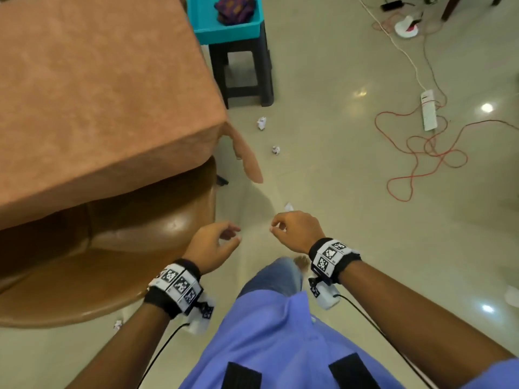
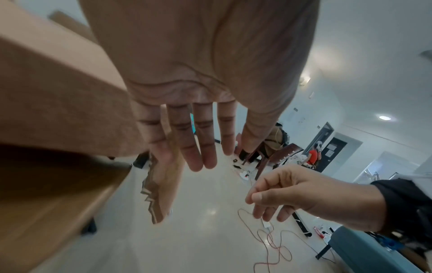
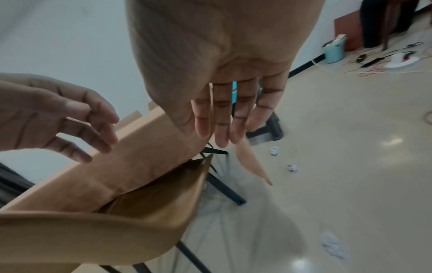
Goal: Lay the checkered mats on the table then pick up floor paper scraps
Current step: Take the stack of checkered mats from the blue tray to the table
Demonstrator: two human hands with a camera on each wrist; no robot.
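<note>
Crumpled white paper scraps lie on the tiled floor: one (image 1: 261, 122) near the stool, one (image 1: 276, 150) closer, one (image 1: 288, 206) just beyond my right hand, and one (image 1: 118, 324) under the chair edge. A folded dark patterned cloth (image 1: 234, 8) sits in a teal bin (image 1: 224, 32). My left hand (image 1: 224, 240) and right hand (image 1: 280, 226) hang in front of me above the floor, fingers loosely curled and holding nothing. The wrist views show relaxed, empty fingers (image 2: 201, 157) (image 3: 217, 133). Two scraps (image 3: 274, 150) (image 3: 292, 168) appear past my right fingertips.
The table with a brown cloth (image 1: 98, 94) fills the left, a brown chair (image 1: 126, 262) tucked under it. A dark stool (image 1: 244, 66) carries the bin. A white power strip (image 1: 428, 110) and a looping red cable (image 1: 421, 153) lie on the floor at right.
</note>
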